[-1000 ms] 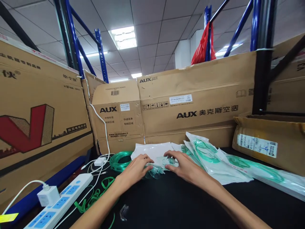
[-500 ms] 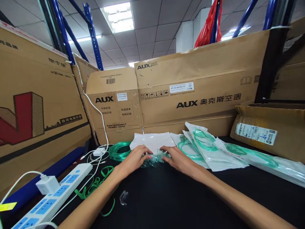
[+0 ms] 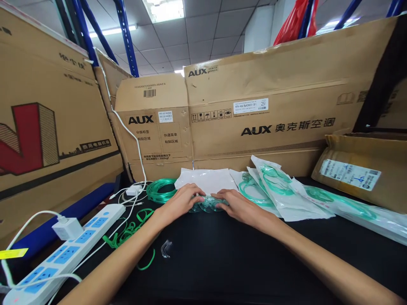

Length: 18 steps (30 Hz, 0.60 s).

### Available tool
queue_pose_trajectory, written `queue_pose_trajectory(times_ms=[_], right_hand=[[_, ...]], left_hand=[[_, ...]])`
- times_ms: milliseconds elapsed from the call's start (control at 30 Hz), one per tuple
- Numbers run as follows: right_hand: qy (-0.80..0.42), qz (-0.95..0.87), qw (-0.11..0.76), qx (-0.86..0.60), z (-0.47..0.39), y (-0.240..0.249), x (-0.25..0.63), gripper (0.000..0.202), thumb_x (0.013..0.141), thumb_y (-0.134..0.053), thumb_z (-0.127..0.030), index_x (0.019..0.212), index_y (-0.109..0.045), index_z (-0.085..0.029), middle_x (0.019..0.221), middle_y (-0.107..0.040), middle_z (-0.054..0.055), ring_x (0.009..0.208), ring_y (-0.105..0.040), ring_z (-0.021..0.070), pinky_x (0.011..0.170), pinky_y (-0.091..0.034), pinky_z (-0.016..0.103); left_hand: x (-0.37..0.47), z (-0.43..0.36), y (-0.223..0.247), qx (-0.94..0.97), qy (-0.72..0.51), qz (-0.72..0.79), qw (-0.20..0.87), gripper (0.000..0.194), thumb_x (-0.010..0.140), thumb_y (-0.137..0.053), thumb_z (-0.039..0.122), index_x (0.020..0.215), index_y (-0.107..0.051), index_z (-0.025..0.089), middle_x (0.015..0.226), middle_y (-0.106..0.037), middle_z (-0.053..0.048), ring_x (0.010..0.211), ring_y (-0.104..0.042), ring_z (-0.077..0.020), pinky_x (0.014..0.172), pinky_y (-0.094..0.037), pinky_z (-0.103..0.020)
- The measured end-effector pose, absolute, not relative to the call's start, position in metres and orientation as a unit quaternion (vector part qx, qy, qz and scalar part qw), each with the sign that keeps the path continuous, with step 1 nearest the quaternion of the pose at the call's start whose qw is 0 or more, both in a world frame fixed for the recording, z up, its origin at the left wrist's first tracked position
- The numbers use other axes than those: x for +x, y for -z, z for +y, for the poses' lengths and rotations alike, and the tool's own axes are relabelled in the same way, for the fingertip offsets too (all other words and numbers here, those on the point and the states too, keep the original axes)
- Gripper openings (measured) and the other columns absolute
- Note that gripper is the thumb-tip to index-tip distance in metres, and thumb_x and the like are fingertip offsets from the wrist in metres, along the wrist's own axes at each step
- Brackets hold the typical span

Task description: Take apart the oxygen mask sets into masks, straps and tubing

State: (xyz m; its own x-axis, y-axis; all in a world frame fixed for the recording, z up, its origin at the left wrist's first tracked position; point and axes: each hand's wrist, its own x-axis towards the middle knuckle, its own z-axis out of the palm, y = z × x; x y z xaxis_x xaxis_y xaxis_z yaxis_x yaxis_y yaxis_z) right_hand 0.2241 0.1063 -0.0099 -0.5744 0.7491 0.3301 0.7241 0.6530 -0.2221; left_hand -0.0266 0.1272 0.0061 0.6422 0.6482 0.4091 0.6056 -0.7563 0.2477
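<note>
Toward the near edge of the bench [image 3: 241, 258], left of centre, bent clear strips [image 3: 165, 249] and green straps [image 3: 132, 231] are scattered. Nearer the far edge, clear plastic parts [image 3: 209, 204] are flanked by the left hand [image 3: 179, 201] and the right hand [image 3: 237, 205]; the fingers [image 3: 194, 189] are curled at them, but whether they are gripped cannot be told. The parts are apparently being arranged; a light, even touch is called for next. Behind, a white sheet [image 3: 206, 180] is backed by cardboard [image 3: 282, 106].

left grip [image 3: 182, 199] and right grip [image 3: 236, 204] touch clear plastic [image 3: 208, 205].
</note>
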Motion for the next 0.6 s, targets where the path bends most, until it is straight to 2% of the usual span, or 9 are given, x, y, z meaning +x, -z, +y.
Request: queue_pose_trajectory(times_ms=[167,333,433,533,600], right_hand=[[-0.019,-0.892,0.176,-0.417,0.102,0.002,0.217,0.027,0.100,-0.062,-0.031,0.123,-0.064,-0.018,0.125,-0.066,0.008,0.108,-0.067,0.0237,0.094,-0.055,0.047],[0.013,-0.884,0.154,-0.440,0.085,-0.003,0.206,0.030,0.101,-0.060,-0.027,0.130,-0.061,-0.019,0.123,-0.068,0.008,0.103,-0.069,0.0226,0.091,-0.057,0.045],[0.023,-0.883,0.158,-0.441,0.079,-0.012,0.209,0.036,0.102,-0.056,-0.026,0.138,-0.059,-0.019,0.130,-0.067,0.011,0.112,-0.068,0.0252,0.097,-0.054,0.045],[0.037,-0.867,0.180,-0.464,0.077,-0.027,0.232,0.044,0.104,-0.049,-0.035,0.146,-0.056,-0.023,0.145,-0.060,0.013,0.127,-0.061,0.0293,0.107,-0.048,0.043],[0.049,-0.846,0.194,-0.494,0.078,-0.036,0.264,0.046,0.104,-0.044,-0.041,0.143,-0.060,-0.024,0.147,-0.059,0.011,0.131,-0.059,0.0300,0.110,-0.045,0.043]], left_hand=[[-0.026,0.125,-0.005,0.904,-0.242,0.351,0.036,0.018,0.102,-0.058,0.027,0.113,-0.069,0.019,0.108,-0.070,-0.006,0.107,-0.062,-0.0230,0.096,-0.047,-0.035],[-0.025,0.121,-0.005,0.904,-0.246,0.350,0.023,0.017,0.103,-0.057,0.027,0.114,-0.068,0.021,0.111,-0.070,-0.005,0.111,-0.063,-0.0230,0.097,-0.048,-0.036],[-0.023,0.115,-0.011,0.898,-0.251,0.361,0.007,0.023,0.102,-0.058,0.028,0.123,-0.066,0.022,0.118,-0.069,-0.006,0.114,-0.063,-0.0256,0.099,-0.048,-0.039],[-0.021,0.099,-0.017,0.884,-0.271,0.380,-0.008,0.033,0.103,-0.056,0.034,0.135,-0.059,0.025,0.127,-0.066,-0.008,0.119,-0.061,-0.0277,0.102,-0.046,-0.043],[-0.019,0.080,-0.018,0.873,-0.293,0.389,-0.001,0.033,0.104,-0.053,0.038,0.135,-0.058,0.027,0.129,-0.065,-0.007,0.119,-0.061,-0.0263,0.103,-0.046,-0.042]])
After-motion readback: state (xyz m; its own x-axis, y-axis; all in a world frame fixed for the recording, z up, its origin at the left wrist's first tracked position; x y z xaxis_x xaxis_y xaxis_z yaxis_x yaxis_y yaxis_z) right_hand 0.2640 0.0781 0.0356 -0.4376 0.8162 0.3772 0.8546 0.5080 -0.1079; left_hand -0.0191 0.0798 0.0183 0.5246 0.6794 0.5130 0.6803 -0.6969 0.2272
